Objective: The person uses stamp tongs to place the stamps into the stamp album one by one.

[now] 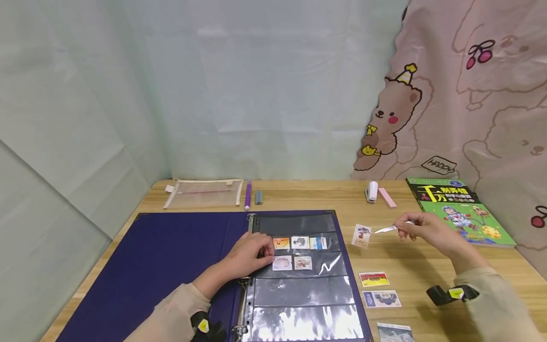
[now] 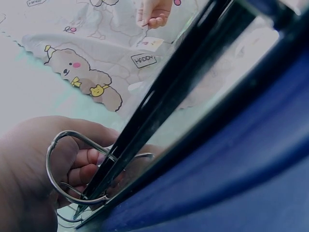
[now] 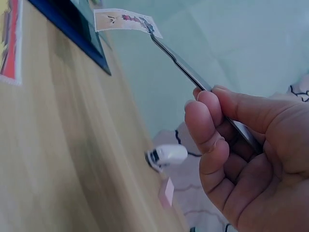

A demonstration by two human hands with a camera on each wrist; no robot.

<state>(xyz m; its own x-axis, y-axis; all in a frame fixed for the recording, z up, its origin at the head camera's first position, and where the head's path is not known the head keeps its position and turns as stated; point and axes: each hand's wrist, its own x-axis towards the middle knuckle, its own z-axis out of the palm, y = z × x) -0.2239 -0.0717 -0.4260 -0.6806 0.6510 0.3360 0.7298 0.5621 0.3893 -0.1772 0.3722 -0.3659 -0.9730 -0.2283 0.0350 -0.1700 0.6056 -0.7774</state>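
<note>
My right hand [image 1: 420, 227] pinches metal tweezers [image 3: 183, 65] between thumb and fingers. At the tweezers' tips a stamp [image 1: 361, 236] is held by one corner, to the right of the album. The blue ring-binder stamp album [image 1: 179, 266] lies spread out, its black pocket page [image 1: 304, 289] on the right side. On that page rests my left hand [image 1: 252, 251], loosely bent, fingertips beside the stamps in the pockets. Two pocket rows hold stamps, among them an orange stamp [image 1: 281, 243] and a pale stamp [image 1: 282, 263]. A metal ring [image 2: 49, 164] partly covers my left hand in the left wrist view.
Right of the album lie a red-yellow stamp [image 1: 374, 279], a blue-grey stamp [image 1: 381, 299] and a grey stamp [image 1: 395, 333]. Behind are a mesh pouch [image 1: 205, 194], purple pen [image 1: 248, 194], blue block [image 1: 258, 197], white stapler [image 1: 372, 191], pink block [image 1: 387, 197] and green book [image 1: 466, 213].
</note>
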